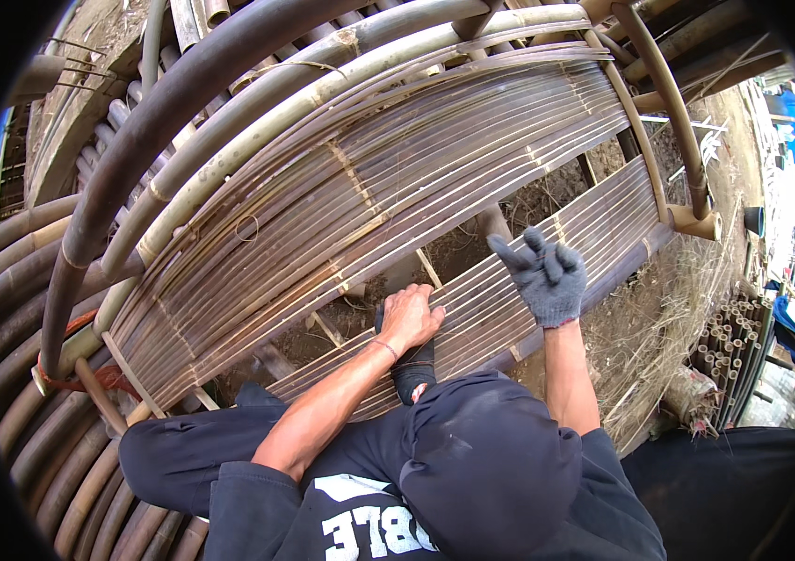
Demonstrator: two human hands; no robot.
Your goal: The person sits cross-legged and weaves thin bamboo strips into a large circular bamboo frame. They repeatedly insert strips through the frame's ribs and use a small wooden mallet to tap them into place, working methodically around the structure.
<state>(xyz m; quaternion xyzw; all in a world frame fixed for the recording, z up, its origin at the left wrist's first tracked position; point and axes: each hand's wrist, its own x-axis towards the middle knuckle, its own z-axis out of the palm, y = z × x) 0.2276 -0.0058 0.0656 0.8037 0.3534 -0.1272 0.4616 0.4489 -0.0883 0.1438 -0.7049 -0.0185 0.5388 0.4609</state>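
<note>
My bare left hand (407, 316) is closed, its curled fingers against the near strip of bamboo slats (472, 309). Whatever it may grip is hidden beneath it. A dark-covered foot (413, 366) shows just below this hand. My right hand (545, 273), in a grey knit glove, hovers over the same strip with fingers apart and some bent. It appears to hold nothing. Near its fingertips is the end of a brown piece (494, 222), which I cannot identify. Across a gap lies a wider panel of dark bamboo slats (323, 224), bound crosswise with pale ties.
Thick bent bamboo poles (182, 178) arch along the far side and pile up at left. A bamboo hoop (687, 122) rises at the right end. Cut bamboo is bundled (734, 332) at the right. A dark cap (491, 467) covers the lower middle.
</note>
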